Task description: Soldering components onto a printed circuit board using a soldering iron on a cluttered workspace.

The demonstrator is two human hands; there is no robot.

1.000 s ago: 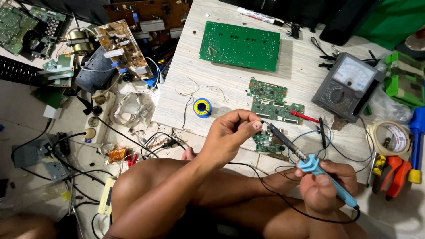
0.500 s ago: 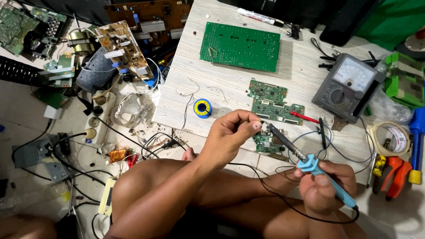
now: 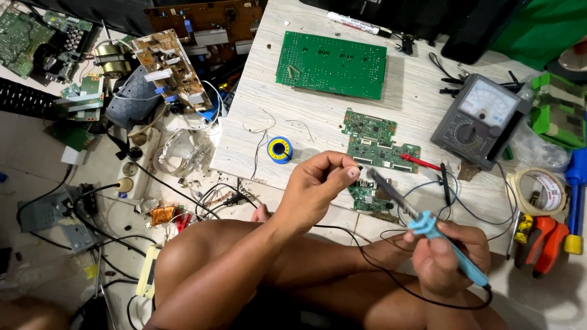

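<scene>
While both hands work low in the frame, the pale board (image 3: 391, 116) fills the upper centre as the bench, so parts lie flat within reach. Upper centre: big green PCB (image 3: 331, 65), solder side up, parked clear of the work. Right: grey meter (image 3: 480, 119), dial facing the person so it reads at a glance; its red probe (image 3: 420, 162) lies against the mid PCB (image 3: 374, 143) at centre. Upper left of the frame: scrap heap (image 3: 122, 67) of boards and coils on the floor, apparently out of the way.

Left hand (image 3: 315, 192), centre, is pinched shut, thumb on fingertip; looks like thin solder wire, too fine to confirm. Right hand (image 3: 449, 260), lower right, is clamped on the blue iron (image 3: 428, 229), pencil grip for tip control, tip up-left just beside the left fingertips. Hands are apart, tip and pinch nearly meet above the small PCB (image 3: 365, 197), partly hidden behind them.

Right edge: tape roll (image 3: 538, 190), red pliers (image 3: 538, 235). Left of centre: solder reel (image 3: 279, 150) by loose wire offcuts. No trays or bins; everything lies loose.
</scene>
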